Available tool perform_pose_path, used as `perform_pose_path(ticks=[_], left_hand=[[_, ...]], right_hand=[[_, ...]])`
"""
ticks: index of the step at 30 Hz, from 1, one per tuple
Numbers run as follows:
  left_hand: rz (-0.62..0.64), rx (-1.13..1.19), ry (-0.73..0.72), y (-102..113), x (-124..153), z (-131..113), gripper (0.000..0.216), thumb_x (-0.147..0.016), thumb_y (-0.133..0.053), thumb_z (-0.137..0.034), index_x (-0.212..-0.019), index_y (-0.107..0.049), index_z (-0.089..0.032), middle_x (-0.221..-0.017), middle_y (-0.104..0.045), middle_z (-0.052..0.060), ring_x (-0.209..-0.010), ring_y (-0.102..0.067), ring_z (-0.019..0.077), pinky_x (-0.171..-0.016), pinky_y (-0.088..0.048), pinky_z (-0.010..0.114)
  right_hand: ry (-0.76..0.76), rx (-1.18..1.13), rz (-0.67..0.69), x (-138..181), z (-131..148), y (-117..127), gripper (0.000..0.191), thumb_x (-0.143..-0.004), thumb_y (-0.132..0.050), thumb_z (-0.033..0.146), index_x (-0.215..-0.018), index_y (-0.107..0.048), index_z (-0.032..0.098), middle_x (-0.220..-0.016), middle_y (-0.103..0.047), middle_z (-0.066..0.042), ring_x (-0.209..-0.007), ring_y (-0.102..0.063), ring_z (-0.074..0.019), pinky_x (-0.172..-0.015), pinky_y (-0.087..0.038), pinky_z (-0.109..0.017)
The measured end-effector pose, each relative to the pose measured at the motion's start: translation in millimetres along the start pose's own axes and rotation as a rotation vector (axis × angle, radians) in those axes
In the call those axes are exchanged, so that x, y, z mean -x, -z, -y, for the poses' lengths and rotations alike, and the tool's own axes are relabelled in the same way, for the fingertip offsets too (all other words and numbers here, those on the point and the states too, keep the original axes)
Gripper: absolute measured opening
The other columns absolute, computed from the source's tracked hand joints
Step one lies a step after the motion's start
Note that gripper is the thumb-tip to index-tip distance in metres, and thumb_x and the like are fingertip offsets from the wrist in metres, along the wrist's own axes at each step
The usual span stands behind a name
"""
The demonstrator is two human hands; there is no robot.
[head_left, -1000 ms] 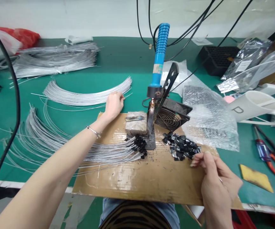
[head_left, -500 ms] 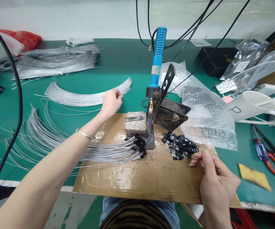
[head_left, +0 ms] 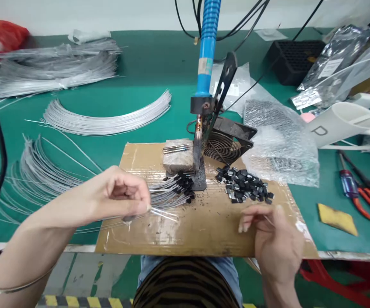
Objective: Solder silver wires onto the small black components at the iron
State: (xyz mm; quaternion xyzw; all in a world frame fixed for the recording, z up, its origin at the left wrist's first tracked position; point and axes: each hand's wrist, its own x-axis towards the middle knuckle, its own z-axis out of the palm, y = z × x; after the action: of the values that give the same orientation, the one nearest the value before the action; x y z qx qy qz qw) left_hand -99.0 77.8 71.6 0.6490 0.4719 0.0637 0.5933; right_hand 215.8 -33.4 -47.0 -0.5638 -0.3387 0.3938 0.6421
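My left hand [head_left: 117, 194] pinches a few thin white wires [head_left: 164, 214], whose free ends point right over the cardboard sheet [head_left: 204, 235]. My right hand [head_left: 276, 239] is closed with curled fingers at the right of the cardboard. Whatever may be between those fingertips is hidden. Just beyond it lies a pile of small black connectors [head_left: 244, 186]. Wires with black connectors on their ends [head_left: 183, 186] lie behind my left hand. A soldering iron [head_left: 207, 64] with a blue handle stands tip down in a holder, beside a block [head_left: 176, 160] with solder-coloured strips on top.
A curved bundle of white wires [head_left: 108, 122] lies on the green mat, with larger bundles [head_left: 59, 68] behind. A small fan [head_left: 226, 143] stands by the iron. At right are bubble wrap [head_left: 284, 149], a white mug [head_left: 341, 126], pliers [head_left: 369, 203] and a yellow sponge [head_left: 337, 218].
My left hand has come from the curved wire bundle toward me and now holds wires over the cardboard. My right hand has shifted slightly left, away from the connector pile. The view has tilted down.
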Motion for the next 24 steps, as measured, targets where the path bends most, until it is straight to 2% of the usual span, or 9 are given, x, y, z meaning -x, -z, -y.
perform_pose_path(ticks=[2,6,9,12,18,22,24], left_hand=[[0.033,0.099,-0.003,-11,-5,6,0.021,-0.086,-0.076,-0.035,-0.071,-0.074,-0.019,-0.059,-0.058,-0.001,-0.054,-0.044,0.0103,-0.050,-0.034,0.021],[-0.073,0.121,-0.006,-34,-15,16,0.021,-0.090,-0.074,-0.035,-0.076,-0.075,-0.020,-0.061,-0.059,-0.002,-0.057,-0.045,0.0089,-0.053,-0.035,0.018],[-0.099,0.105,-0.005,-45,-12,18,0.023,-0.092,-0.072,-0.036,-0.077,-0.076,-0.020,-0.062,-0.059,-0.002,-0.058,-0.046,0.0088,-0.053,-0.035,0.017],[-0.096,0.095,-0.008,-49,-8,16,0.024,-0.094,-0.069,-0.036,-0.078,-0.076,-0.020,-0.064,-0.061,-0.002,-0.058,-0.046,0.0090,-0.053,-0.036,0.018],[-0.074,0.097,0.037,-52,-10,18,0.028,-0.094,-0.068,-0.041,-0.078,-0.076,-0.019,-0.064,-0.058,-0.002,-0.059,-0.045,0.0099,-0.054,-0.035,0.019],[-0.093,0.047,0.055,-57,-11,20,0.031,-0.095,-0.066,-0.045,-0.078,-0.073,-0.020,-0.065,-0.057,-0.001,-0.061,-0.046,0.0120,-0.055,-0.035,0.021],[-0.125,-0.035,0.055,-64,-9,17,0.028,-0.096,-0.065,-0.046,-0.086,-0.075,-0.022,-0.070,-0.062,0.000,-0.063,-0.050,0.0139,-0.055,-0.036,0.023]], right_hand=[[0.003,0.091,0.147,11,7,-14,0.045,-0.107,-0.055,0.042,-0.077,-0.079,0.018,-0.062,-0.066,-0.002,-0.053,-0.061,-0.0143,-0.051,-0.045,-0.027],[-0.148,0.162,0.433,21,18,-39,0.038,-0.104,-0.061,0.043,-0.080,-0.077,0.019,-0.066,-0.060,0.001,-0.054,-0.056,-0.0111,-0.052,-0.040,-0.025],[-0.254,0.080,0.537,18,20,-51,0.036,-0.103,-0.063,0.046,-0.082,-0.074,0.019,-0.074,-0.060,0.001,-0.055,-0.054,-0.0094,-0.053,-0.039,-0.025],[-0.271,0.065,0.580,13,20,-58,0.034,-0.101,-0.064,0.043,-0.078,-0.070,0.019,-0.073,-0.059,0.002,-0.061,-0.054,-0.0105,-0.057,-0.039,-0.025],[-0.153,0.150,0.622,11,19,-60,0.030,-0.101,-0.066,0.033,-0.074,-0.068,0.020,-0.070,-0.058,0.002,-0.066,-0.054,-0.0123,-0.061,-0.040,-0.026],[0.053,0.261,0.608,11,18,-58,0.023,-0.102,-0.063,0.023,-0.080,-0.066,0.020,-0.073,-0.058,0.002,-0.067,-0.055,-0.0122,-0.063,-0.040,-0.026],[0.177,0.311,0.610,10,18,-58,0.018,-0.101,-0.062,0.017,-0.083,-0.064,0.020,-0.076,-0.057,0.002,-0.068,-0.054,-0.0129,-0.063,-0.040,-0.027]])
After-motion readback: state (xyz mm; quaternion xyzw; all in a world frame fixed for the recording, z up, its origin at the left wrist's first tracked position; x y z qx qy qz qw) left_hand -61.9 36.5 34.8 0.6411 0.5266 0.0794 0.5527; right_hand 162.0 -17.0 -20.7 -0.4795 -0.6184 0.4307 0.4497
